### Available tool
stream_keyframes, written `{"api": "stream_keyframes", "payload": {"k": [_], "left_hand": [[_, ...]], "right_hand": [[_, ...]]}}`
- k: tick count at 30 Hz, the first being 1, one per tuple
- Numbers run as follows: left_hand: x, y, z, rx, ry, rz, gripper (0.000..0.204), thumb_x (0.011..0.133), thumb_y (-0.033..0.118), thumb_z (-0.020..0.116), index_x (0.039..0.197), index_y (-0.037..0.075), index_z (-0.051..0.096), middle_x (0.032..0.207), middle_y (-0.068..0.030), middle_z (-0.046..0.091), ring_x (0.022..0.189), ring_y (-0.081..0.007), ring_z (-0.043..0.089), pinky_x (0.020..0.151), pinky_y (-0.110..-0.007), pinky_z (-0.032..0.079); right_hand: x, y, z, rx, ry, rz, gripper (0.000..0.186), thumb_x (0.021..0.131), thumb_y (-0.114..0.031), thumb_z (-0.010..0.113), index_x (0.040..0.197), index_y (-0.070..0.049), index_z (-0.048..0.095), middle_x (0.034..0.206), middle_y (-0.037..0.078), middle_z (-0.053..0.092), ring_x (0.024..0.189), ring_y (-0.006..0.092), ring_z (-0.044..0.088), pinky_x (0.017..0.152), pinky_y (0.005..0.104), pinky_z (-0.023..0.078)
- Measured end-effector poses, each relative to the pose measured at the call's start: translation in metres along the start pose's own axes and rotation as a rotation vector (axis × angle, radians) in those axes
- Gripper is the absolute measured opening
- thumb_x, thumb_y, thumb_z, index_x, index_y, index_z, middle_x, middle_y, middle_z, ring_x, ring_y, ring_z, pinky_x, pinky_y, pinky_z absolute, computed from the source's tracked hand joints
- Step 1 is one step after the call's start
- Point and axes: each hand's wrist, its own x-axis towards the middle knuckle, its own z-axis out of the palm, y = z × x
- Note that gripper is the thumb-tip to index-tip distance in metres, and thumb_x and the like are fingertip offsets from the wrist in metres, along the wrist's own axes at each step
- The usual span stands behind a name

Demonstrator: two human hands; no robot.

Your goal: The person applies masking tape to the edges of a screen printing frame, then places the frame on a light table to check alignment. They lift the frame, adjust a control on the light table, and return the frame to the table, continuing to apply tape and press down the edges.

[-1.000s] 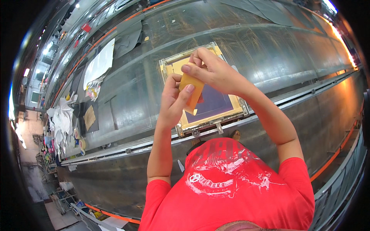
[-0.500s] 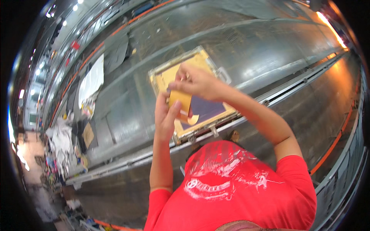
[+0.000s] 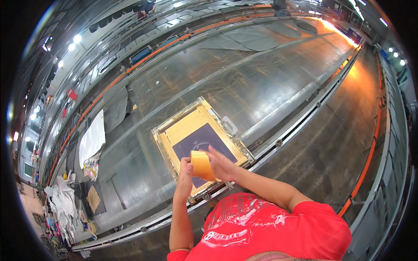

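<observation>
My left hand grips a yellow sheet-like piece by its left end. My right hand is at that piece's right side, its fingers raised and blurred, so its grip is unclear. Both are over a framed screen with a yellow border and a dark purple middle bearing a faint pale design. The screen lies at the near edge of a long metal table, with a metal handle on its right side.
At left lie a white sheet, dark flat sheets, crumpled white material, a tan scrap and a roll of tape. Grey sheets lie farther off. A rail runs along the near edge. A person is in the distance.
My hands have moved down with the yellow piece, uncovering more of the screen. My right hand's fingers have shifted from curling over the piece to raised at its side. The view has also shifted.
</observation>
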Motion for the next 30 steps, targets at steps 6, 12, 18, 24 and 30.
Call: {"api": "stream_keyframes", "payload": {"k": [6,12,18,24,30], "left_hand": [[0.011,-0.023,-0.04,-0.003,0.179,-0.096,0.044,0.106,0.043,0.042,0.12,0.002,0.046,0.107,-0.01,0.058,0.09,-0.0153,0.059,0.081,-0.028,0.047],[-0.013,-0.044,-0.062,0.145,-0.027,-0.187,0.027,0.098,0.022,0.06,0.107,-0.004,0.06,0.085,-0.0082,0.065,0.077,-0.0123,0.063,0.067,-0.026,0.048],[-0.047,-0.05,-0.079,0.273,0.181,-0.103,0.026,0.088,0.016,0.066,0.103,-0.005,0.066,0.079,-0.005,0.061,0.077,-0.0133,0.053,0.073,-0.029,0.046],[-0.07,-0.031,-0.09,0.411,0.374,0.008,0.016,0.081,0.011,0.062,0.091,-0.002,0.065,0.077,-0.0115,0.058,0.073,-0.0204,0.055,0.069,-0.033,0.045],[-0.076,-0.019,-0.095,0.411,0.518,0.083,0.013,0.082,0.011,0.063,0.084,-0.001,0.064,0.074,-0.0109,0.055,0.071,-0.0224,0.052,0.066,-0.034,0.043]], "right_hand": [[-0.064,0.014,0.05,-0.284,-0.068,-0.054,0.064,0.106,-0.042,0.035,0.159,-0.016,0.008,0.136,0.025,0.054,0.115,0.0332,0.063,0.108,0.0463,0.042],[-0.084,-0.061,0.052,0.149,-0.301,-0.214,0.071,0.086,-0.015,0.049,0.154,-0.006,0.028,0.147,0.029,0.041,0.125,0.0399,0.055,0.104,0.0574,0.044],[-0.1,-0.079,0.0,-0.131,-0.046,-0.428,0.071,0.085,0.005,0.054,0.151,-0.005,0.032,0.15,0.024,0.039,0.126,0.0326,0.056,0.096,0.0446,0.057],[-0.091,-0.051,-0.032,-0.551,0.603,-0.296,0.046,0.098,-0.033,0.063,0.136,-0.008,0.058,0.074,-0.002,0.055,0.061,0.0086,0.046,0.06,0.0248,0.04],[-0.067,-0.034,-0.027,-0.691,0.719,-0.41,0.045,0.094,-0.02,0.069,0.136,-0.008,0.058,0.11,-0.001,0.063,0.088,0.0062,0.054,0.066,0.0218,0.042]]}}
